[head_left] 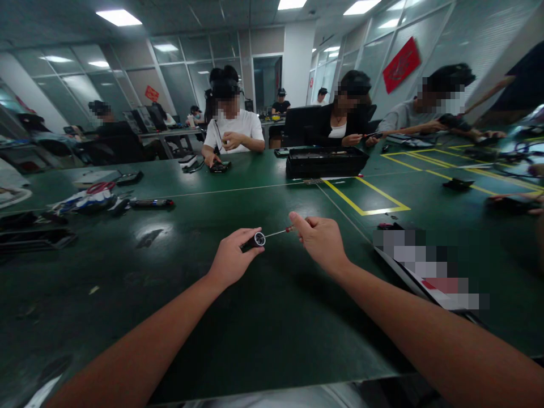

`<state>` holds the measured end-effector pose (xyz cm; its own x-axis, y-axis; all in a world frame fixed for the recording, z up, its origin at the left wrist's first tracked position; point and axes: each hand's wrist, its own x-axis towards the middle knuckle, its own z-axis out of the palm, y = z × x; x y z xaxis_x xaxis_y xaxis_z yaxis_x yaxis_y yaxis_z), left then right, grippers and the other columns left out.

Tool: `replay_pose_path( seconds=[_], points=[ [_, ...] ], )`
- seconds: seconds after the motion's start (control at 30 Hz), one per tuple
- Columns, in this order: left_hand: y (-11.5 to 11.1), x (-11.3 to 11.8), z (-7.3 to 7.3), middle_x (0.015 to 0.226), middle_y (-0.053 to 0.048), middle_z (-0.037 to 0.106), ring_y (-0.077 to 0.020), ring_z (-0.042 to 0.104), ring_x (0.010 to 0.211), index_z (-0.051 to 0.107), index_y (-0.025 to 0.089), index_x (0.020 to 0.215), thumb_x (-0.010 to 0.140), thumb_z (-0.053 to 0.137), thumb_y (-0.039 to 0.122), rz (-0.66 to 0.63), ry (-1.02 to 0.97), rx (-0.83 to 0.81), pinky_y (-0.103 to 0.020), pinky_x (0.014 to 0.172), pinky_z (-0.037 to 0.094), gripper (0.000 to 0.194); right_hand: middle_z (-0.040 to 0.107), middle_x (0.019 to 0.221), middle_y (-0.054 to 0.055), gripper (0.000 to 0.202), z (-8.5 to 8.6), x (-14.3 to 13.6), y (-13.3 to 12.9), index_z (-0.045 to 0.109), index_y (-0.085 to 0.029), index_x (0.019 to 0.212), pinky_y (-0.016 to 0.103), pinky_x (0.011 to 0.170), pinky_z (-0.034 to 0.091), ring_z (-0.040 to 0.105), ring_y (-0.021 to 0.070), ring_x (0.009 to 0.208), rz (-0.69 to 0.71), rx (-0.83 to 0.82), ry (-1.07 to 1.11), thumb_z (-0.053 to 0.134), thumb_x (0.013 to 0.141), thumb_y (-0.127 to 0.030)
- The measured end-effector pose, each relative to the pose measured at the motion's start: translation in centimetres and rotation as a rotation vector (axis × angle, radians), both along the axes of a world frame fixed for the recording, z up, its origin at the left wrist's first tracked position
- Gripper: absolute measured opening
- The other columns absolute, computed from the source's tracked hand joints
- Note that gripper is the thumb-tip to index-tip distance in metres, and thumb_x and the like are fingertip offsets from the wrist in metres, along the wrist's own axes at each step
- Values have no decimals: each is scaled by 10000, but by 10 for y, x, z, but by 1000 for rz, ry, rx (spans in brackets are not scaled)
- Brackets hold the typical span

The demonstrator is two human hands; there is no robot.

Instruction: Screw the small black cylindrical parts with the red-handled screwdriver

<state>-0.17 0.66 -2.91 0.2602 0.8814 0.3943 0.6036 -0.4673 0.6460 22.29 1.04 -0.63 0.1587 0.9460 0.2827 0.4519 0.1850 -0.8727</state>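
Note:
Above the green table (pixel 182 306), my left hand (pixel 232 258) grips a small dark cylindrical part (pixel 259 239) with a pale ring around its round end. That end faces to the right, and inside it I can make out dark and light detail. My right hand (pixel 321 241) is closed around the red handle of a screwdriver (pixel 277 233). The thin metal shaft points left, its tip at or just inside the ringed end; exact contact is too small to tell. My fingers hide most of the handle and the back of the cylinder.
A black open box (pixel 327 164) stands ahead. To the left lie a dark pen-like tool (pixel 152 203) and a heap of cables and gloves (pixel 91 197). A partly blurred white-edged item (pixel 419 272) lies near my right forearm. Several people sit across the table, handling small devices.

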Motion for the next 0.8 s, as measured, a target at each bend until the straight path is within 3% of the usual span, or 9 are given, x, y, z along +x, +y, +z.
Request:
replay_pose_path(
  seconds=[0.57,0.73,0.8],
  points=[
    [3,-1,-3,1243,-55,689,-221,627,1168,668,227,1279,840,729,197,6,-1,12,-417,1066,475,445,510,441,-6,610,0,-2,-1,557,-215,508,301,466,335,459,130,415,70,-40,-60,532,870,-705],
    [2,-2,-1,1254,-60,688,-224,624,1182,670,218,1276,840,723,179,27,4,-10,-427,1076,471,441,637,696,-4,240,-4,-2,2,647,-217,901,298,578,422,583,163,616,248,81,-28,560,931,-439],
    [1,-2,0,1246,-65,693,-229,629,1175,676,212,1267,836,725,175,24,13,-15,-431,1073,474,435,643,747,-8,201,-4,-2,1,629,-226,992,300,614,441,595,164,656,319,96,8,539,945,-400]
  ],
)
